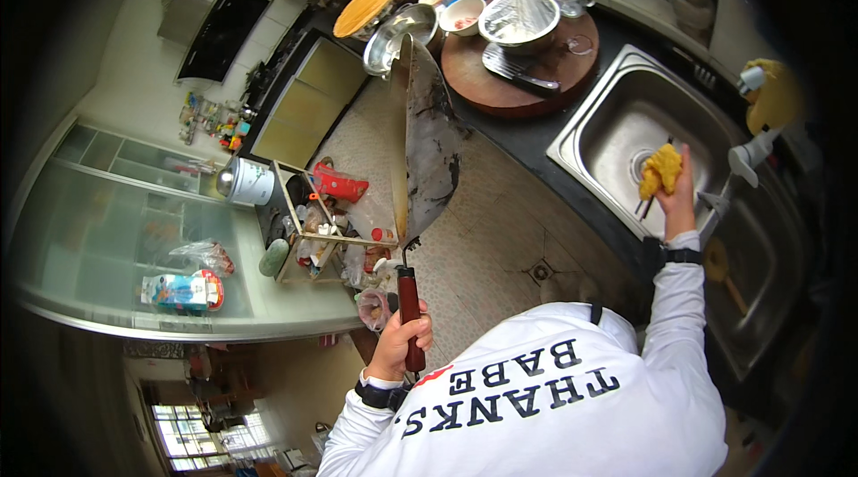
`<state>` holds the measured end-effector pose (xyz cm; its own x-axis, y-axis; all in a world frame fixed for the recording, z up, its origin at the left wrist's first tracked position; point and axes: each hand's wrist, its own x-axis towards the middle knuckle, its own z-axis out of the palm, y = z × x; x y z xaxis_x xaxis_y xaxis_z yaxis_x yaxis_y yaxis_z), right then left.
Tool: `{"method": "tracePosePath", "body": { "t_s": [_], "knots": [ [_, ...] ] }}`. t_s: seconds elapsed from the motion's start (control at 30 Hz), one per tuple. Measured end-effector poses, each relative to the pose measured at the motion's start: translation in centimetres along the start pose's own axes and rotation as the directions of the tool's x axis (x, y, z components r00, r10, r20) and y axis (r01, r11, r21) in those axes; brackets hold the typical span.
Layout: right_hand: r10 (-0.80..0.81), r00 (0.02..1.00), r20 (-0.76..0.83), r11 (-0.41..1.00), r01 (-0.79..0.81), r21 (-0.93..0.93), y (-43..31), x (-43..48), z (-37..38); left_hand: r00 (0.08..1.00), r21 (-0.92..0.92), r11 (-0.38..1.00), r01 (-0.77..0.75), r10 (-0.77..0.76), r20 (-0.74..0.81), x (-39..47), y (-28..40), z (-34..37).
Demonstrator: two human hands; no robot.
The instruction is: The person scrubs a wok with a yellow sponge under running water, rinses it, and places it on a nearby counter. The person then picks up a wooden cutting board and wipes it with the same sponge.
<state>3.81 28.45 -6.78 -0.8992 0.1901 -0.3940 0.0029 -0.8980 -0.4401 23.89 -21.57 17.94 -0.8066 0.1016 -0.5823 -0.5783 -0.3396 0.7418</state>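
On the left of the head view, my left hand (402, 343) grips the dark red handle (407, 316) of a wok (432, 142). The wok is raised above the floor and turned on its side, nearly edge-on, showing a grey surface with blackened patches. My right hand (677, 195) reaches over the stainless steel sink (603, 122) and holds a bunched yellow cloth (662, 170). Thin dark rods, perhaps chopsticks, stick out past the cloth. Below them, the sink drain (642, 161) is partly covered by the cloth.
A round wooden chopping board (462, 85) carries a cleaver (516, 68) and a film-covered metal bowl (519, 18). Another metal bowl (402, 35) stands beside it. The faucet (751, 155) overhangs the sink's right side. A cluttered rack (335, 236) and glass-topped table (268, 303) stand left.
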Motion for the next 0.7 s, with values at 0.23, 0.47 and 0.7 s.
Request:
{"method": "tracePosePath", "body": {
  "t_s": [0.23, 0.47, 0.7],
  "knots": [
    [-0.372, 0.769, 0.520, 0.551, 0.634, -0.542, -1.2, -2.5, 10.9, 0.993, 0.131, 0.986, 0.102, -0.093, -0.067, 1.1, 0.9, 1.0],
    [-0.160, 0.684, 0.712, 0.189, 0.729, -0.658, -1.3, -5.6, 21.6, 0.961, 0.204, 0.940, 0.275, -0.276, -0.023, 1.7, 2.2, 1.8],
    [-0.051, 0.707, 0.705, 0.207, 0.698, -0.685, -1.8, -4.7, 21.6, 0.951, 0.323, 0.894, 0.309, -0.301, -0.077, 2.4, 2.4, 4.0]
  ]
}}
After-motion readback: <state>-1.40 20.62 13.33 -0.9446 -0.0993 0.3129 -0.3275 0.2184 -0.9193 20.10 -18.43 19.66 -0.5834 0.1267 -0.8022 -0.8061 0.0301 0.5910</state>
